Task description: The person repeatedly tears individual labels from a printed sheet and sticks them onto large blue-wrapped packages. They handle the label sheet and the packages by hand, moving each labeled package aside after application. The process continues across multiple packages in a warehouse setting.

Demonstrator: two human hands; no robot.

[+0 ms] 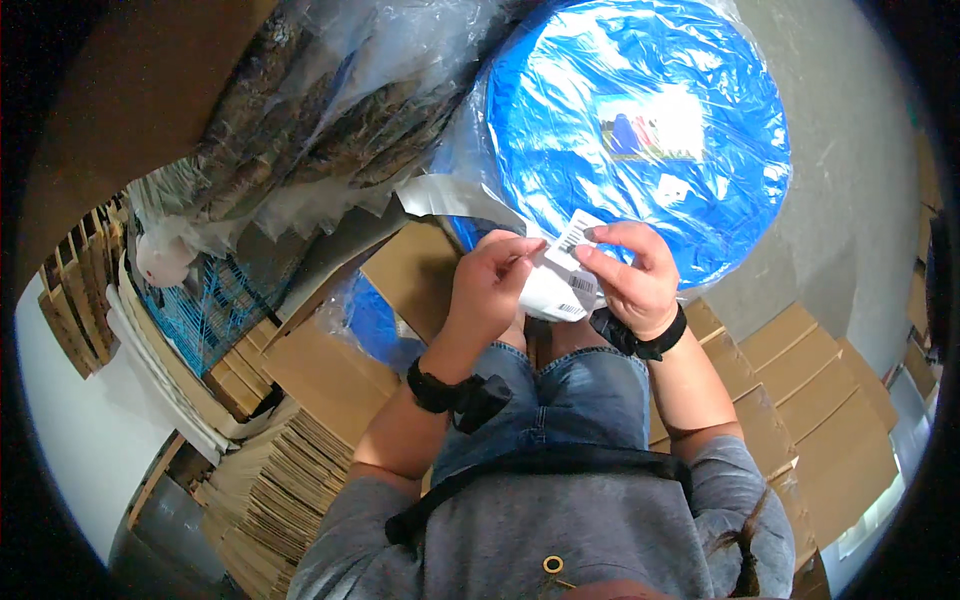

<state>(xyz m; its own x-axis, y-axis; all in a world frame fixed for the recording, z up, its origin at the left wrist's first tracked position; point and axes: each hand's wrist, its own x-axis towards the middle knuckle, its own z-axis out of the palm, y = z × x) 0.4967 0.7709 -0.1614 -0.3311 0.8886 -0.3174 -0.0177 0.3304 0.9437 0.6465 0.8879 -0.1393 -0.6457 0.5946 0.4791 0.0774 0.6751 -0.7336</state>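
My left hand (488, 283) is closed on the edge of a white strip of barcode labels (546, 290), which hangs between my hands and curls away to the upper left. Thumb and forefinger of my right hand (637, 282) pinch one small barcode label (572, 238). That label stands up at the top of the strip; whether it is fully off the backing I cannot tell. Just beyond both hands lies a large round blue bundle (545, 130) wrapped in clear plastic. It carries a picture label (650, 125) and a smaller white sticker (672, 190).
An open cardboard box (410, 280) stands beside my left arm, with flattened cardboard (290, 480) stacked below it. Several brown cartons (790, 370) sit to the right. A plastic-wrapped camouflage-patterned bundle (320, 110) fills the upper left, near a blue wire rack (215, 310).
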